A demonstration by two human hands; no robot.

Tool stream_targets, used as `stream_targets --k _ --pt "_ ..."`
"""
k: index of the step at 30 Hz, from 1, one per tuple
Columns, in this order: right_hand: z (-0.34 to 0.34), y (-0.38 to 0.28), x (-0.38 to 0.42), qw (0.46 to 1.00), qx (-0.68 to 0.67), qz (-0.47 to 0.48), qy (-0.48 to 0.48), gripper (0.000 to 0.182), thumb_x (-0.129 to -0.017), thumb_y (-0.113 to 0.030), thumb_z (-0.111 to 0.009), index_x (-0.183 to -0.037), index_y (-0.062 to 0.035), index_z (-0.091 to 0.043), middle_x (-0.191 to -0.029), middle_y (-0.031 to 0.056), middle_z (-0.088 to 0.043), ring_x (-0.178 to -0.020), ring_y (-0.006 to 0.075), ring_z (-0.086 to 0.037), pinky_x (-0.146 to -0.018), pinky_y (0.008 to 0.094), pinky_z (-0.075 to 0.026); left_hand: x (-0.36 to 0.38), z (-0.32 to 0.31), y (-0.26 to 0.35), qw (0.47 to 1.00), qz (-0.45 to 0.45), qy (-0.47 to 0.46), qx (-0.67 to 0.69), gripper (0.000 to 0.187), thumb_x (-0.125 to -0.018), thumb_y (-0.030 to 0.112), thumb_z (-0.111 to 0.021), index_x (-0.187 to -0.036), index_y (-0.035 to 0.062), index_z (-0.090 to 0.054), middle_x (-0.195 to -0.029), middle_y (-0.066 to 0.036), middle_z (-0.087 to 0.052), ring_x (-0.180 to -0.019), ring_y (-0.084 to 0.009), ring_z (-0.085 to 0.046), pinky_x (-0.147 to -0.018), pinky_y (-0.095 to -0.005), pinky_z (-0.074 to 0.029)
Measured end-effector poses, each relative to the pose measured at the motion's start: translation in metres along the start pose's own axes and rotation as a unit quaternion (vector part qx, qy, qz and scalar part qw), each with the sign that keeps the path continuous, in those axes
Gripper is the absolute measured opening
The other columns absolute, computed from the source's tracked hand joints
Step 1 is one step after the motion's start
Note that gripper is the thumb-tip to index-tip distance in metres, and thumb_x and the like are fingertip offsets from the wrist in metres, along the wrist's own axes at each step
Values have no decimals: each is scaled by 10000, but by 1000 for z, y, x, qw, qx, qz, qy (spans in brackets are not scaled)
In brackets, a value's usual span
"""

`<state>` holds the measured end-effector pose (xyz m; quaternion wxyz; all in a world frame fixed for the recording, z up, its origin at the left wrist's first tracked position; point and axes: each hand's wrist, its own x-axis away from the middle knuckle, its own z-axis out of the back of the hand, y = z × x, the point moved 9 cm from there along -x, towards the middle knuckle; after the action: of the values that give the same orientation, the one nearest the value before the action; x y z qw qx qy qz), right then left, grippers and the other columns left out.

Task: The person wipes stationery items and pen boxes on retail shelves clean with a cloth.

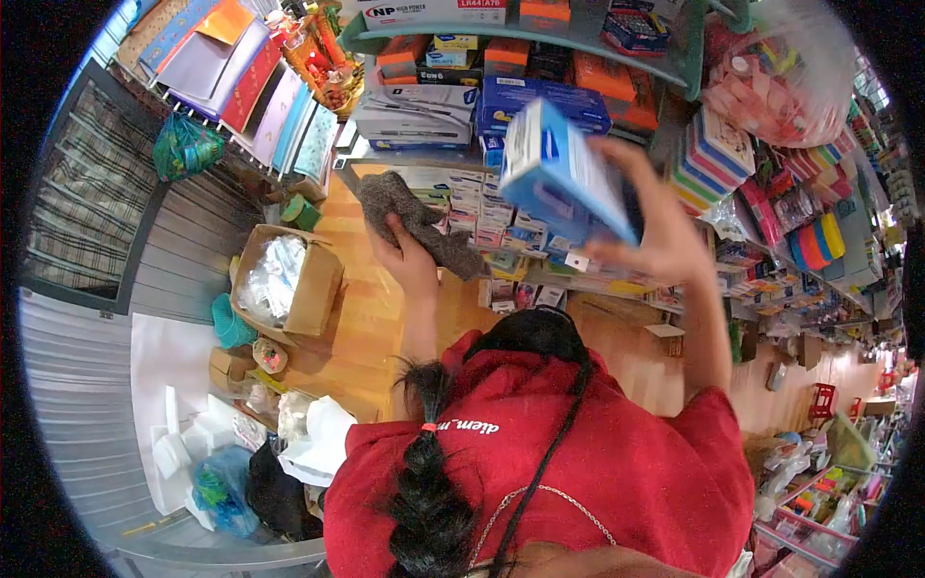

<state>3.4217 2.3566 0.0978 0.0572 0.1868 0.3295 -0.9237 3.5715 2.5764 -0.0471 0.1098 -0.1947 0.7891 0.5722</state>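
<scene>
My left hand (409, 260) is closed around a dark grey cloth (424, 226), which hangs in front of the shelf. On the right, my right hand (665, 226) grips a blue and white box (559, 173), tilted and a little blurred, from its right side. The box is held up before the shelf, apart from the cloth. Behind both hands stand stacked small boxes (472, 197) and, higher up, a stack of white packs (419, 116) beside a dark blue box (511, 96). What is printed on the held box is not readable.
A greenish shelf edge (568, 46) runs above the hands. To the left, an open cardboard box (308, 294) with plastic-wrapped contents sits on the wooden floor (371, 328). Colourful stacked goods (713, 159) and a clear plastic bag (780, 87) are at right.
</scene>
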Motion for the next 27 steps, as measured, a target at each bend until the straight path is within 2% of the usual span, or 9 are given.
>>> stream_targets --k 3,5,9,10,13,16,19,22,27 --pt "31 -3 -46 989 120 84 31 769 -583 -292 -712 -1239 -91 -365 -1129 172 -507 -1045 311 -503 -889 354 -380 3 0 12 999 3 -30 -33 342 -918 217 -400 -1138 -44 -422 -1048 -128 -514 -934 -191 -497 -826 -297 -382" --pt "36 2 -75 982 150 117 -7 752 -589 -299 -713 -1235 -109 -379 -1133 170 -505 -1027 314 -511 -877 359 -391 6 -4 13 998 34 -56 -12 353 -917 235 -406 -1134 -43 -424 -1046 -122 -518 -933 -189 -498 -824 -294 -381" --pt "23 49 -120 965 214 128 -86 720 -633 -328 -685 -1267 -203 -367 -1208 127 -460 -1080 285 -466 -911 375 -374 4 2 9 998 20 -50 -40 357 -914 243 -417 -1134 -38 -426 -1039 -112 -524 -930 -182 -500 -820 -288 -383" --pt "18 62 -126 968 206 80 -119 737 -641 -331 -686 -1287 -219 -349 -1236 111 -442 -1098 271 -454 -931 368 -362 3 2 13 998 12 -52 -45 355 -914 238 -418 -1139 -36 -424 -1042 -112 -523 -931 -181 -500 -821 -289 -383" --pt "9 72 -130 961 222 65 -149 733 -657 -331 -687 -1297 -229 -345 -1241 102 -440 -1125 255 -436 -940 375 -351 2 3 17 998 8 -53 -36 350 -913 223 -421 -1152 -33 -418 -1051 -112 -520 -933 -179 -500 -825 -291 -384" --pt "7 69 -129 953 234 166 -96 734 -660 -337 -686 -1301 -216 -350 -1232 109 -449 -1127 268 -431 -951 384 -339 3 4 6 998 34 -53 1 346 -914 210 -418 -1162 -31 -413 -1066 -110 -513 -936 -176 -499 -830 -292 -384" --pt "14 54 -123 895 372 246 -20 692 -668 -373 -671 -1275 -195 -390 -1231 105 -453 -1120 286 -435 -948 393 -332 6 -6 11 997 49 -60 19 342 -915 201 -418 -1166 -30 -412 -1084 -106 -504 -943 -173 -495 -832 -290 -382" --pt "30 32 -111 907 385 167 -11 594 -770 -443 -571 -1238 -108 -426 -1228 115 -456 -1116 295 -430 -950 400 -317 16 -19 4 992 85 -76 51 337 -912 195 -427 -1168 -24 -413 -1093 -96 -497 -946 -165 -490 -828 -279 -381" --pt "20 45 -103 894 439 82 -29 640 -750 -494 -557 -1253 -129 -407 -1236 105 -449 -1128 286 -426 -956 408 -310 26 -47 9 994 60 -93 7 326 -910 184 -436 -1170 -12 -415 -1086 -76 -497 -938 -146 -480 -821 -265 -377"
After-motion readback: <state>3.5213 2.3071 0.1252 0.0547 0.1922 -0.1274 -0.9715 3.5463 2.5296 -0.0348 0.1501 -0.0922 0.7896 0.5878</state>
